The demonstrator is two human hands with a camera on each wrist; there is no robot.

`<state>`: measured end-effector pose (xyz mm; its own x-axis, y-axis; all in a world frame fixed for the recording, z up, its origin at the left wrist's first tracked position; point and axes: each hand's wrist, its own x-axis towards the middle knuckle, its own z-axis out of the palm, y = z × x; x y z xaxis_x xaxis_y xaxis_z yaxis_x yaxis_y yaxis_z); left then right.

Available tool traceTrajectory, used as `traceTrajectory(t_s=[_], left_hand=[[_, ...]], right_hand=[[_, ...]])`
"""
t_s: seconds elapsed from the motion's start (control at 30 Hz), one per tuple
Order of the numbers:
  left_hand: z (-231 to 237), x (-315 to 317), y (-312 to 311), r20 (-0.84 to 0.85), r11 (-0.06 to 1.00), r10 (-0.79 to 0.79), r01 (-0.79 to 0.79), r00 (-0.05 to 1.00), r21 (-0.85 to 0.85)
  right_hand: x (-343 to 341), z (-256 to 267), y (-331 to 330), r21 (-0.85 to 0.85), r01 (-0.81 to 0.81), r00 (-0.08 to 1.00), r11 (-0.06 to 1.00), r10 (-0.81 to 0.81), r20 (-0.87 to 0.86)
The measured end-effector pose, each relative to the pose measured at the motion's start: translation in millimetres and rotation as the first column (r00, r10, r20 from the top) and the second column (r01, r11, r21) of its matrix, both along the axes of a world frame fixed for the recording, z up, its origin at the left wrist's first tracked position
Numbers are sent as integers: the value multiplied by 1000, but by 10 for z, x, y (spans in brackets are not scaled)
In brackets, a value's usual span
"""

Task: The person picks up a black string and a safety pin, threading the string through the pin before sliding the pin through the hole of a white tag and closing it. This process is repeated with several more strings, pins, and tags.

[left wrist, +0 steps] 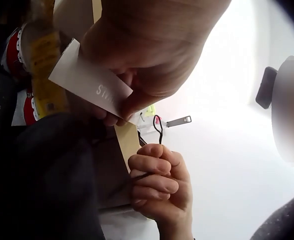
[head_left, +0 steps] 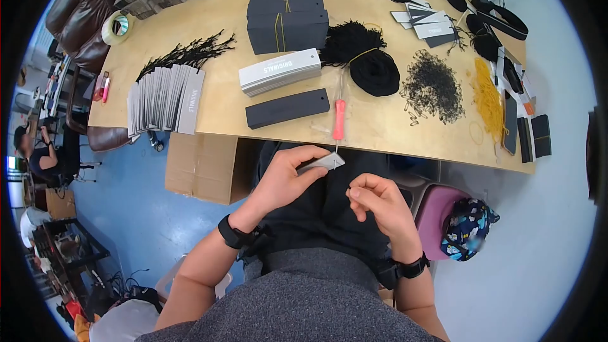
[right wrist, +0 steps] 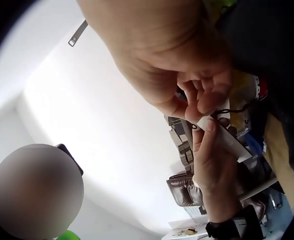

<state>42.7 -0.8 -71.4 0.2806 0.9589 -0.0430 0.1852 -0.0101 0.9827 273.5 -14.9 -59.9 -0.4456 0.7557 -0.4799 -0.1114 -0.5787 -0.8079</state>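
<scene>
Over the lap, just off the table's front edge, my left hand (head_left: 282,180) pinches a grey hang tag (head_left: 332,161) by its sides. Pale lettering shows on the tag (left wrist: 89,85) in the left wrist view. Close by on the right is my right hand (head_left: 381,201), fingers curled and thumb against them. It grips a thin black cord (left wrist: 160,132), a small loop of which stands up above the fingertips in the left wrist view. In the right wrist view the cord (right wrist: 237,110) runs beside the tag's end. A red-handled tool (head_left: 339,120) lies at the table edge, straight ahead.
On the table (head_left: 215,98) stand a grey tag stack (head_left: 278,75), a dark tag stack (head_left: 288,109) and banded dark stacks (head_left: 285,28). A black cord bundle (head_left: 375,75), small dark pins (head_left: 434,88) and yellow bands (head_left: 486,98) lie right; corded tags (head_left: 166,100) fan out left.
</scene>
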Motion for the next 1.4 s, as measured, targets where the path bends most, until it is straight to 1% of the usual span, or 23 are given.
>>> traceTrajectory(t_s=[0.07,0.23,0.3,0.4,0.47,0.5,0.53,0.57,0.63,0.67,0.77,0.83,0.87,1.0,1.07,1.1,1.17,1.2,1.27,1.3,1.33,1.37,1.4], left_hand=[[-1,6,24,40,997,3,1,999,-79],[-47,5,33,54,994,15,-9,998,-108],[-57,-7,30,49,993,11,-5,999,-115],[-55,-35,12,54,997,-15,20,998,-81],[-28,-73,-6,26,993,-110,111,994,-30],[-13,-85,-21,27,993,-114,115,993,-31],[4,-97,-40,15,987,-159,158,987,25],[21,-105,-64,1,977,-201,200,980,79],[50,-117,-108,29,979,-192,189,981,79],[70,-128,-122,58,981,-181,176,982,80],[178,-172,-149,46,992,-124,122,991,40],[240,-182,-155,50,994,-109,109,993,10],[262,-179,-150,54,995,-99,100,994,-19],[324,-181,-121,46,987,-159,159,986,4],[352,-170,-123,29,985,-173,173,985,-17],[350,-173,-121,29,985,-173,173,985,-16],[332,-197,-119,5,976,-216,216,976,-27],[316,-215,-119,3,977,-211,211,977,-27],[284,-263,-118,106,981,-142,154,984,-117],[312,-303,-120,178,960,-111,151,978,-235],[318,-330,-112,177,960,-108,149,978,-236],[322,-351,-98,258,950,-95,165,962,-267],[327,-359,-83,337,938,-79,185,938,-295]], right_hand=[[-61,-2,20,10,9,1000,1000,-9,-5],[-117,-230,122,-17,68,997,998,-69,-38],[-95,-326,134,-57,109,994,992,-109,13],[-42,-346,106,-117,72,997,990,-71,14],[-34,-301,62,-123,34,999,992,-36,-16],[-37,-264,49,-124,-7,999,992,1,-47],[-48,-218,44,-124,-3,999,992,-3,-47],[-66,-166,37,-97,-75,997,992,72,-42],[-77,-108,38,-41,-205,978,978,204,-36],[-86,-57,38,-41,-207,978,977,206,-37],[-114,133,52,55,-166,984,985,169,-49],[-113,187,84,226,-36,998,973,24,56],[-114,212,111,227,-35,998,973,23,57],[-177,293,199,275,-37,998,961,21,60],[-209,303,255,306,-202,970,930,147,194],[-203,275,261,307,-202,970,930,146,194],[-175,187,283,143,-114,985,983,131,-112],[-150,188,286,143,-119,984,982,136,-114],[-82,217,266,-37,-127,938,991,108,-331],[-54,279,252,-115,-114,948,987,74,-309],[-36,313,256,-116,-116,948,987,75,-310],[-20,337,262,-65,-178,979,982,170,-108],[-10,367,262,-27,-247,963,969,249,103]])
